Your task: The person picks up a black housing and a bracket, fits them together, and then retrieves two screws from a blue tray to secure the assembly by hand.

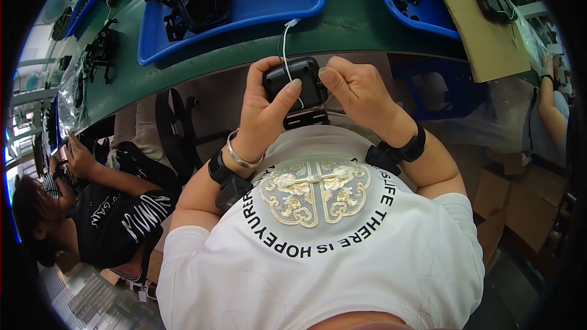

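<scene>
A small black plastic housing (309, 72) with rounded corners and screw holes is in front of my chest, just off the table's near edge. My left hand (260, 107) grips it from the left, thumb across its face. A thin white cable (285, 49) runs over the housing under that thumb, its small connector sticking up toward the table. At the housing's right edge is my right hand (364, 95), fingers curled and thumb pressed to the index finger; whatever they pinch is hidden. Just below the housing shows a black slotted part (306, 118); whether it is attached, I cannot tell.
Blue trays (299, 9) with black plastic parts stand on the green table (348, 30). More black parts (103, 49) lie at the left, near clear plastic bags. Cardboard (474, 36) overhangs the table at right. A co-worker (116, 208) sits at left; another person's arm (550, 107) shows far right.
</scene>
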### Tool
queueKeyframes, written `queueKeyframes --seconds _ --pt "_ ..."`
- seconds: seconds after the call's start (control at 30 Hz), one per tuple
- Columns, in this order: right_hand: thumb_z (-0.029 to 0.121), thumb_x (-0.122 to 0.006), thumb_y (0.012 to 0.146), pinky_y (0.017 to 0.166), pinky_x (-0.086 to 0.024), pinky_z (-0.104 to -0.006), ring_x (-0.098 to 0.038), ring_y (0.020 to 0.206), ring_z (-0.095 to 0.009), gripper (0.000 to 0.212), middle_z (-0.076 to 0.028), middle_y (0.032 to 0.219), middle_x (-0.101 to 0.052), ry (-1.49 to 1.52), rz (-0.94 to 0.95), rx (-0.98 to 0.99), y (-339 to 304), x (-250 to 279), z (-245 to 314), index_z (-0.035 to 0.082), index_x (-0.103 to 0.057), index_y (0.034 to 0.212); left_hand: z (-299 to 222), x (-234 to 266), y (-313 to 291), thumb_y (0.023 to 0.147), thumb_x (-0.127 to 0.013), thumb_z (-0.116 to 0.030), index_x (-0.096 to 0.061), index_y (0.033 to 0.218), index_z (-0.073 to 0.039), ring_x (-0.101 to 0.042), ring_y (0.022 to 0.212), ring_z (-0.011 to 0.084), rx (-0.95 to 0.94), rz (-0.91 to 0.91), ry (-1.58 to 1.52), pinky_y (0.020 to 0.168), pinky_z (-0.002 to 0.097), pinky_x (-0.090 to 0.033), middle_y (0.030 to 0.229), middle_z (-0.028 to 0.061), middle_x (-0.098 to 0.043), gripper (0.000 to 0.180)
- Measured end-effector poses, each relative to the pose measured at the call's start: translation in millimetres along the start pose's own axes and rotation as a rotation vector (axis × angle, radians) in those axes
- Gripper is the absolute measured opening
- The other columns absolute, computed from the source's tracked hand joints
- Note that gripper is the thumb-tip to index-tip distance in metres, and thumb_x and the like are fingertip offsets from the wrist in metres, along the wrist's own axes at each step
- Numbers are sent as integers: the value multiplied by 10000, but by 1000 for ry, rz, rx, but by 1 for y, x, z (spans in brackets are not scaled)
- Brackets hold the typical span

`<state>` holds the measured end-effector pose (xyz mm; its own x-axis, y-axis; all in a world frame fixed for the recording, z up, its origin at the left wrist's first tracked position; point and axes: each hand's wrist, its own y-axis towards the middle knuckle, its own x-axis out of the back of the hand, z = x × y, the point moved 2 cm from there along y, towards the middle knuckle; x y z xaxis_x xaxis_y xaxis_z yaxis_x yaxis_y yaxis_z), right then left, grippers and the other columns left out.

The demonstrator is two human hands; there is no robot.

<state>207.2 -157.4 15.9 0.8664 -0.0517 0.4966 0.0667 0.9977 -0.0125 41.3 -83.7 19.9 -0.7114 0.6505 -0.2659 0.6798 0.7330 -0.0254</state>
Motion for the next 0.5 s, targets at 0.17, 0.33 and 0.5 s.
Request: queueKeyframes --seconds 0.17,0.33,0.5 --pt "461 -445 932 749 -423 -244 -510 834 -138 504 -86 986 -577 444 -67 138 -3 5 1 -14 -522 1080 -8 2 0 888 -583 -98 -368 1203 -55 -545 886 100 -71 -15 -54 770 239 -494 1018 61 -543 384" --pt "453 -420 939 931 -361 -280 -462 1091 -215 580 -164 1299 -433 281 -209 492 -4 -7 17 -19 -446 1275 -9 -2 3 886 -583 -91 -371 1209 -65 -540 913 104 -169 -100 -144 800 237 -479 1040 64 -539 387" --pt "414 -419 947 1020 -296 -334 -360 1259 -272 569 -190 1416 -322 49 -244 621 -13 -7 10 -14 -412 1322 -9 -4 -2 883 -586 -89 -380 1198 -71 -552 911 117 -192 -112 -167 790 247 -493 1052 72 -540 377"
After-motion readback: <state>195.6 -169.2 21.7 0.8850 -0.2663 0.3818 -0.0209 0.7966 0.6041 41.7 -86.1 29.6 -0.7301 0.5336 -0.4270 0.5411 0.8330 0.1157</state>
